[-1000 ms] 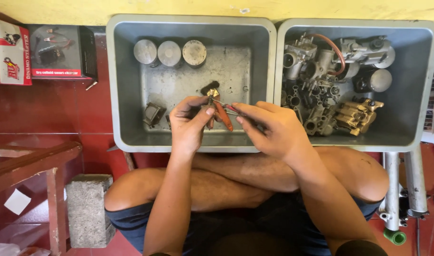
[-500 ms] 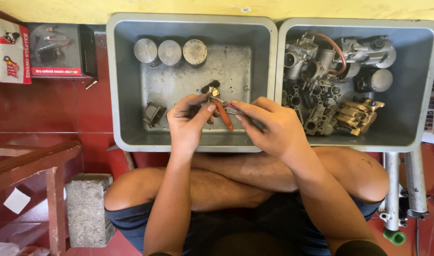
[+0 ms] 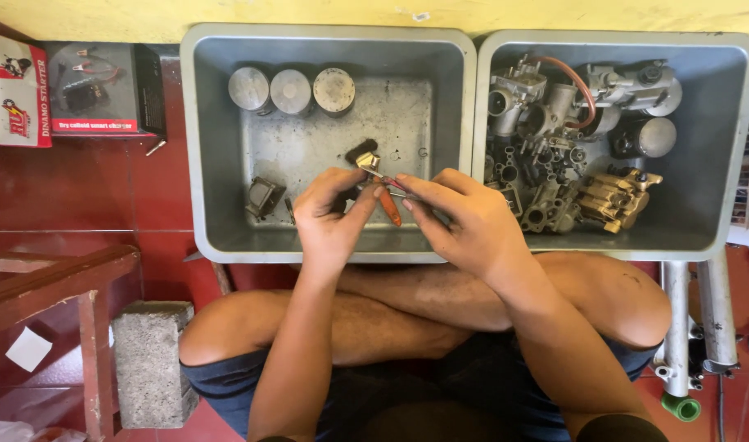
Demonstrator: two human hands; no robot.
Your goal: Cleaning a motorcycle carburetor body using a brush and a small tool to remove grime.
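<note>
Two hands are meeting over the near half of the left grey tub (image 3: 203, 147). The left hand (image 3: 329, 221) is curling its fingers around a small dark part, which is mostly hidden in the grip, so I cannot tell what it is. The right hand (image 3: 464, 225) is pinching a slim tool with an orange handle (image 3: 389, 205), whose metal tip is pointing up and left at a small metal-and-black piece (image 3: 365, 155) just beyond the left fingers; whether the tip is touching it is not clear. Judging by this, the person is working the tool into the small part, and the move now in hand is calling for a steady left grip and fine pressure from the right.

Farther out in the same tub, three round metal pistons (image 3: 291, 90) are standing in a row at the far wall, and a small dark block (image 3: 264, 196) is lying to the left of the hands. The right grey tub (image 3: 747, 147) is holding carburettors and other engine parts (image 3: 571, 155). On the red floor to the left, a concrete block (image 3: 149, 360) is sitting near the person's knee.
</note>
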